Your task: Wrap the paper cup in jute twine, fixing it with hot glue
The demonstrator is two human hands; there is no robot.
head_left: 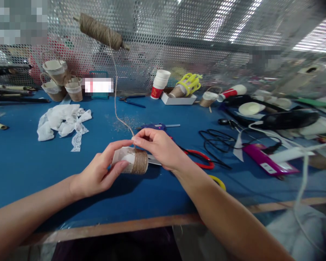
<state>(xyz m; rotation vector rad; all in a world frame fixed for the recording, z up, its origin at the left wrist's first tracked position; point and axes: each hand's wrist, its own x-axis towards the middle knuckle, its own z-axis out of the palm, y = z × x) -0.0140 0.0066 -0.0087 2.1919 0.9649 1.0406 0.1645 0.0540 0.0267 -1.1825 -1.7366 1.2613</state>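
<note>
My left hand [101,168] is closed around a white paper cup [128,158] lying on its side, its fingers on top and the thumb along the near wall. Brown twine [140,162] is wound round the right part of the cup. Above the cup, my right hand [159,145] pinches the strand of twine [115,105], close to the left index fingertip. That strand rises to a large spool of twine [100,32] on a rod before the mesh. Scissors with red handles [199,159] lie partly behind my right hand.
A blue glue gun [154,126] lies beyond my hands. White lace [62,121] is heaped at left, below several twine-wrapped cups [74,90]. Stacked cups [160,84] stand at the back. Black cable [214,145] and a purple packet [270,159] lie at right.
</note>
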